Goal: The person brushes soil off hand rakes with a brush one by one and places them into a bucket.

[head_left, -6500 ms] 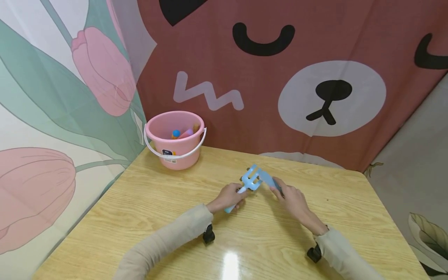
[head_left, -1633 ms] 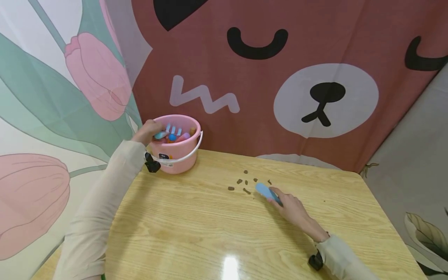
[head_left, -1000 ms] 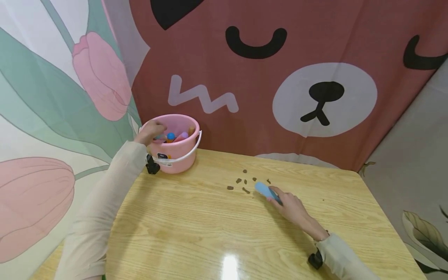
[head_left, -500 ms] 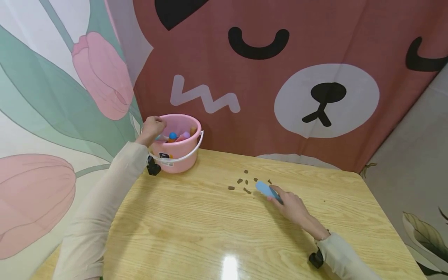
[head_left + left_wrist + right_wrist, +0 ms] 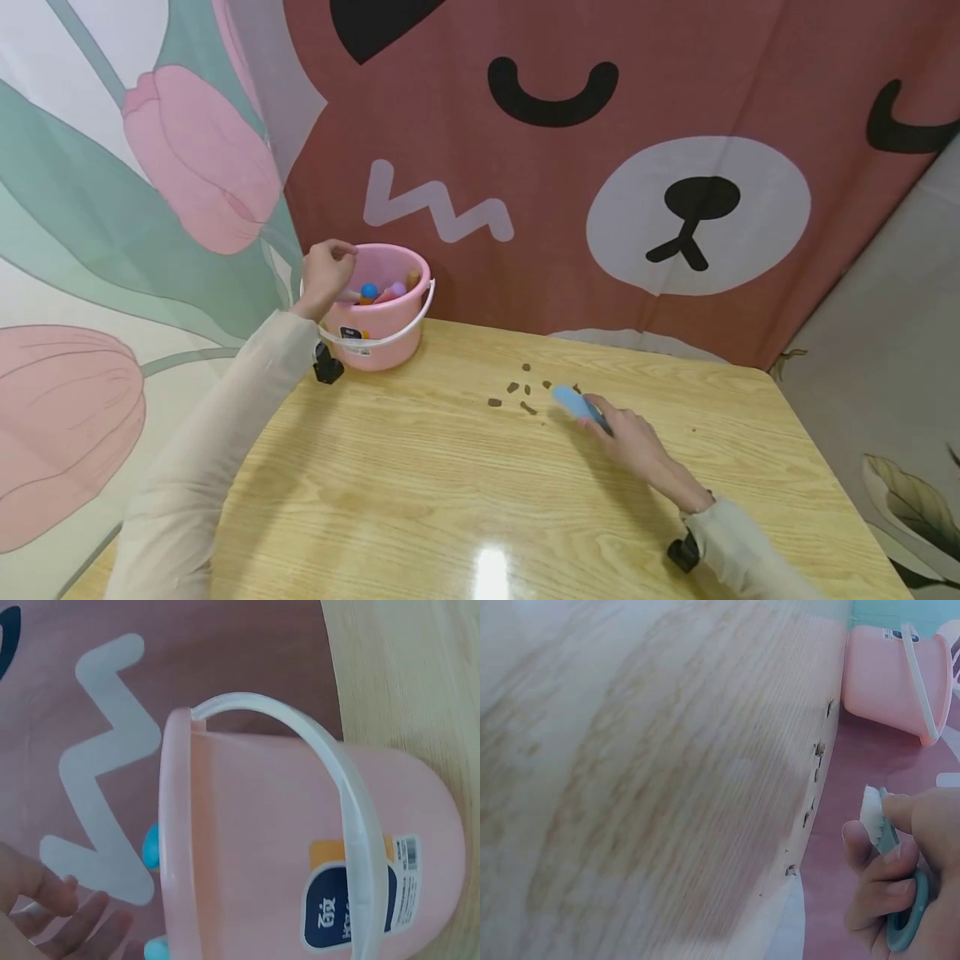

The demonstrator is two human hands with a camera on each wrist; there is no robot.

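My left hand [image 5: 327, 271] is over the left rim of a pink bucket [image 5: 390, 333], its fingers loosely bent with nothing between them. Inside the bucket show a blue round-topped thing [image 5: 368, 291], a pink-purple piece [image 5: 393, 291] and a brown one [image 5: 412, 280]. At the rim in the left wrist view, a light-blue rounded end [image 5: 156, 949] sticks out below the fingers. My right hand [image 5: 633, 437] grips a small blue brush [image 5: 573, 402] above the table; its white bristles [image 5: 871, 812] show in the right wrist view. Several dark brown bits [image 5: 513, 387] lie scattered left of the brush.
The bucket's white handle [image 5: 382, 341] hangs down at its front. A wooden table [image 5: 450, 483] carries everything, and a printed bear cloth [image 5: 540, 275] hangs behind its far edge. A flower-printed cloth [image 5: 202, 167] is at the left.
A blue toy fork, earlier in my left hand over the brown bits, was put into the bucket and let go. The left hand has risen slightly; the right keeps the brush, shifted slightly right.
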